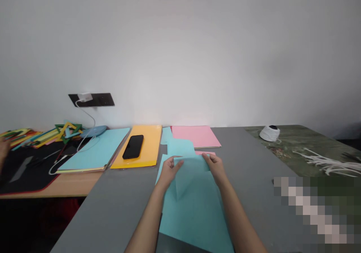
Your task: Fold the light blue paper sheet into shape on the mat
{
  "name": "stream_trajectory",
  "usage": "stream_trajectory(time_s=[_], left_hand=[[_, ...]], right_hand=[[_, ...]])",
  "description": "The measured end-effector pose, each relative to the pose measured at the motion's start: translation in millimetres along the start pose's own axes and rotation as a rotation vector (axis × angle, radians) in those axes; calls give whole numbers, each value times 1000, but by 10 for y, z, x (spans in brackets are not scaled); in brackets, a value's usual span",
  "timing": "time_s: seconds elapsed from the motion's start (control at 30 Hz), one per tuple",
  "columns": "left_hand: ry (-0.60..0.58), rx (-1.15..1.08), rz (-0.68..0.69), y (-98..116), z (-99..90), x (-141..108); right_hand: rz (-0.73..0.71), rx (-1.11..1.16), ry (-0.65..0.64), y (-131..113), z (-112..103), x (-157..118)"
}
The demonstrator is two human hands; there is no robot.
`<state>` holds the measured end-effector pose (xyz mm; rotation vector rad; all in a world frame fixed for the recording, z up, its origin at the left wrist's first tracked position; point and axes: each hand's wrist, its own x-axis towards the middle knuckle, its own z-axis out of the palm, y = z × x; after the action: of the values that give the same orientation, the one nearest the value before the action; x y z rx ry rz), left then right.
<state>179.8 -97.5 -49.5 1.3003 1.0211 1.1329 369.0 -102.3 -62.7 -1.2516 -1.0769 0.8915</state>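
Observation:
A light blue sheet of paper (pixel 193 204) is held up over the grey table, its lower part reaching toward me. My left hand (pixel 169 170) pinches its upper left edge between thumb and fingers. At the upper right edge, my right hand (pixel 213 166) grips the same sheet. A crease or fold shows near the left thumb. Behind it more light blue paper (pixel 180 146) lies on the table, partly covered. A strip of pink paper peeks out beside the right hand.
Pink sheets (pixel 196 135) lie by the wall. Left are a yellow paper stack (pixel 152 147) with a black phone (pixel 133 147), a blue stack (pixel 97 149) and colourful paper strips (pixel 47 137). On the right, a spool of white thread (pixel 270 133) and white strings (pixel 329 162). Another person's hand (pixel 3 149) shows far left.

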Motion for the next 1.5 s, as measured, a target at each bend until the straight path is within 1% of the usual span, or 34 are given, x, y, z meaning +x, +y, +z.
stream_trajectory(time_s=[0.1, 0.2, 0.3, 0.5, 0.67, 0.77, 1.03, 1.17, 1.33, 1.5], left_hand=[[-46, -76, -17, -19, 3, 1], [-54, -77, -35, -35, -5, 15], [-23, -44, -42, -60, -18, 36], [77, 45, -6, -118, -39, 64], [50, 20, -8, -133, -45, 56], [44, 14, -15, -130, -42, 50], [45, -6, -47, -96, -37, 45], [40, 87, -48, -101, -57, 54], [-16, 212, 32, -116, -66, 58], [-10, 295, 66, -122, -41, 65]], right_hand=[[42, -12, -58, 13, -11, 4], [63, -16, -102, 22, -21, 9], [41, -24, -95, 34, -16, 13], [-61, -79, -97, 61, 36, 19], [-98, -154, -81, 81, 53, 19], [-104, -192, -100, 76, 44, 18], [-62, -188, -159, 49, 25, 17], [-63, -207, -174, 59, 5, 22], [-123, -239, -217, 71, -1, 29], [-200, -331, -276, 70, 18, 7]])
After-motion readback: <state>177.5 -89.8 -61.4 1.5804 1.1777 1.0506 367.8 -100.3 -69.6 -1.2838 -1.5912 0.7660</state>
